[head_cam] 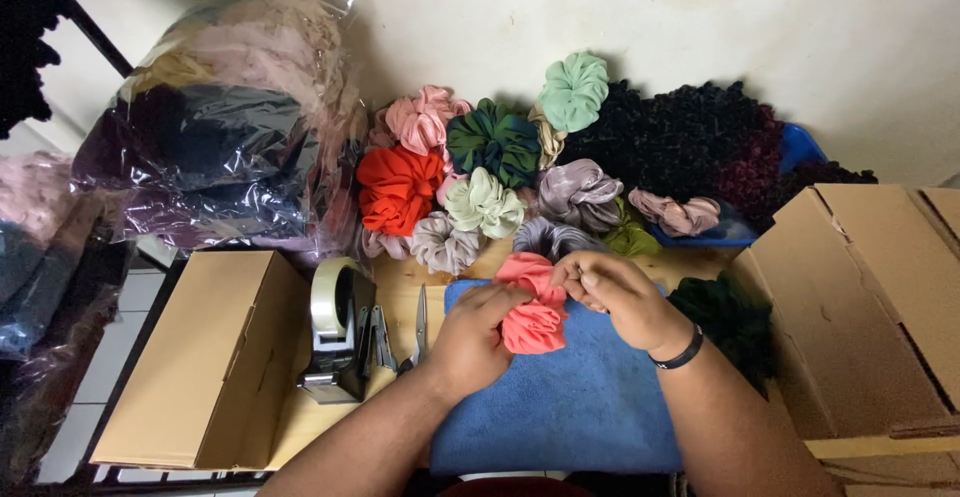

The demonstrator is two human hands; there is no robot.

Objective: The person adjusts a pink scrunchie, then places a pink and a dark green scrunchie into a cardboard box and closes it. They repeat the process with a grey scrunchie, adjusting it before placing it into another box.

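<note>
Both hands met over the blue towel [570, 397] at the middle of the work surface, closed together on a coral-pink scrunchie [533, 307]. The left hand [474, 335] came in from about seven o'clock, its fingers curled tight and pinching the scrunchie's left side, with the bunched fabric bulging out beside and below its fingertips. The right hand [618, 295], reaching in from five o'clock with a black wristband [681, 354] on its wrist, was likewise nearly shut, thumb and fingers gripping the upper right edge of the same scrunchie. The two hands sat just beside each other, knuckles close, with the scrunchie held between them a little above the towel (whether it brushed the cloth I could not tell). At twelve o'clock from the hands lay a heap of scrunchies [490, 182] in orange, pink, dark green, mint and grey, touching one another against the wall. At nine o'clock stood a tape dispenser [340, 332], with small pliers [418, 332] lying between it and the towel. Further out at nine o'clock rested a cardboard box [200, 357], and another open cardboard carton [860, 307] sat at three o'clock.
</note>
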